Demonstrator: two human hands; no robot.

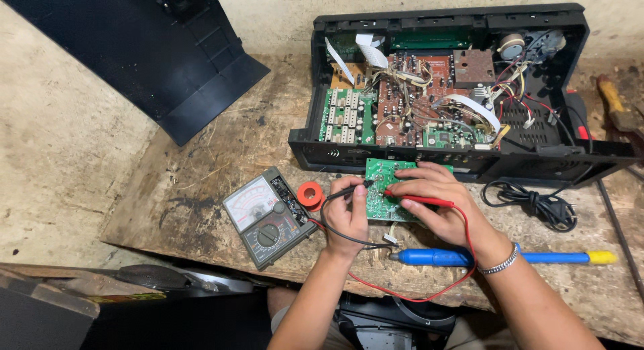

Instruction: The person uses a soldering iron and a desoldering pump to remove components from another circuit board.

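Pinching a black probe (350, 191), the left hand (345, 212) has its fingers closed round it, the tip touching the small green board (381, 189) that lies between both hands. The right hand (439, 202) is closed on a red probe (419, 200), its tip on the same board just right of the black one. The board rests on the wooden bench (221, 162), partly under the fingers. Black and red leads (409, 297) loop back from the probes past the wrists and over the bench edge. Left of the left hand sits an analogue meter (268, 217), with a small orange roll (310, 195) between meter and hand. Just under the right wrist lies a blue desoldering pump (557, 257) with a yellow end. Right of that hand is a coiled black mains cable (537, 206). Beyond both hands stands an opened black chassis (443, 88) full of circuit boards and wiring.
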